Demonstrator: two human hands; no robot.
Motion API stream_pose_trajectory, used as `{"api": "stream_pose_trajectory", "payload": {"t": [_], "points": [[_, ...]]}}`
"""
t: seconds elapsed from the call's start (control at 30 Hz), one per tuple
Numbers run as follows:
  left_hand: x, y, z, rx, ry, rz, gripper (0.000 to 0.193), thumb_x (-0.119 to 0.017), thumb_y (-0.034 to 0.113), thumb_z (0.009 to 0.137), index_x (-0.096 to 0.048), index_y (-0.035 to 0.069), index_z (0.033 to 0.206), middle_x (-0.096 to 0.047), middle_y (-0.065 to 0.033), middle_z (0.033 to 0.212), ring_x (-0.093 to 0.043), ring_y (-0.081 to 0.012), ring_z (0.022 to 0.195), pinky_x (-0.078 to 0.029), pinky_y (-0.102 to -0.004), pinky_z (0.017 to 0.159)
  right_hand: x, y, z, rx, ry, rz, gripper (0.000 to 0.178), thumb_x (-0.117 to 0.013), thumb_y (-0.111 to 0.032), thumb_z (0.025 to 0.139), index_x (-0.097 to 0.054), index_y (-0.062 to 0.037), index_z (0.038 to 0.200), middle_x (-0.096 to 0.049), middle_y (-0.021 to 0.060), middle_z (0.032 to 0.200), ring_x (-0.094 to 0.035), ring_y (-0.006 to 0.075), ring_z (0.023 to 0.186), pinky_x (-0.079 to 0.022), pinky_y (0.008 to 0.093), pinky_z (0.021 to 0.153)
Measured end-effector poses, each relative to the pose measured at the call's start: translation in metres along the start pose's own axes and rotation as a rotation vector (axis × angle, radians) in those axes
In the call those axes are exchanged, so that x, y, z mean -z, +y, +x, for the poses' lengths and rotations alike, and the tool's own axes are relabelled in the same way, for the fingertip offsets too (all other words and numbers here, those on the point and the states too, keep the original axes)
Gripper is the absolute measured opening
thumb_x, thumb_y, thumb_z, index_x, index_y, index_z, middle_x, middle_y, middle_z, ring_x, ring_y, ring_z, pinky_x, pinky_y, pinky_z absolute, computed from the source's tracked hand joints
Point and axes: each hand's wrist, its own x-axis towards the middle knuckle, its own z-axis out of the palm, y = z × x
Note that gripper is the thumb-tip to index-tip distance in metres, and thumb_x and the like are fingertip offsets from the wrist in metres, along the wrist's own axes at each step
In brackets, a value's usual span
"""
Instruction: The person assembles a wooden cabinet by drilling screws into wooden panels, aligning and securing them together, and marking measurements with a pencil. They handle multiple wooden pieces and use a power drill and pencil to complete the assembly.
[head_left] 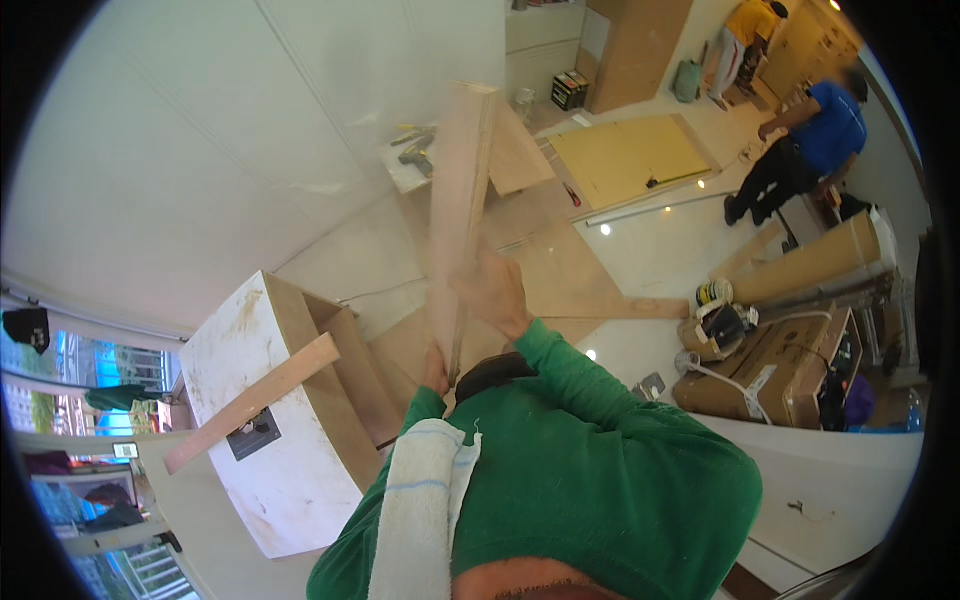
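A long wooden board (457, 200), slightly blurred, stands out in front of me, its far end tilted up and its near end by my body. My right hand (497, 292) is closed on its right side, partway along. Lower down, my left hand (435, 372) grips the near end from the left, with its fingers partly hidden. Green sleeves cover both arms, and a pale towel (418, 500) hangs down my front. To the left stands a white box-shaped cabinet (255, 500) with an open wooden inside. A narrow wooden strip (260, 398) lies across it.
Sheets of wood (570, 260) lie on the floor ahead, with hand tools (415, 155) beyond. Farther off is a yellow panel (630, 160). Two people, one in a blue shirt (828, 125), are at the upper right. A cardboard box (760, 370) and large roll (820, 260) lie right.
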Motion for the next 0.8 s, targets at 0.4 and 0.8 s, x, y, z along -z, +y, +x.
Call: {"api": "stream_pose_trajectory", "payload": {"t": [0.4, 0.8], "points": [[-0.009, 0.066, 0.026, -0.131, 0.125, 0.137, 0.086, -0.039, 0.067, 0.119, -0.043, 0.0, 0.173, -0.055, -0.0172, 0.171, -0.061, -0.0306, 0.147, -0.052, -0.04, 0.118, 0.233, 0.213, 0.086, -0.19, -0.578, 1.431, 0.116, -0.026, -0.094, 0.104, -0.045, 0.0, 0.17, -0.056, 0.033, 0.164, -0.058, 0.0464, 0.152, -0.056, 0.0613, 0.12], [-0.225, 0.207, 0.213, -0.366, 0.012, 0.647, 0.073, -0.045, 0.054, 0.12, -0.063, -0.01, 0.15, -0.076, -0.0179, 0.137, -0.072, -0.0275, 0.121, -0.054, -0.0395, 0.107, 0.4, 0.399, 0.153, -0.852, 0.025, 0.681, 0.071, -0.079, -0.032, 0.106, -0.05, -0.0001, 0.163, -0.072, 0.015, 0.145, -0.074, 0.0246, 0.128, -0.064, 0.0415, 0.107]]}}
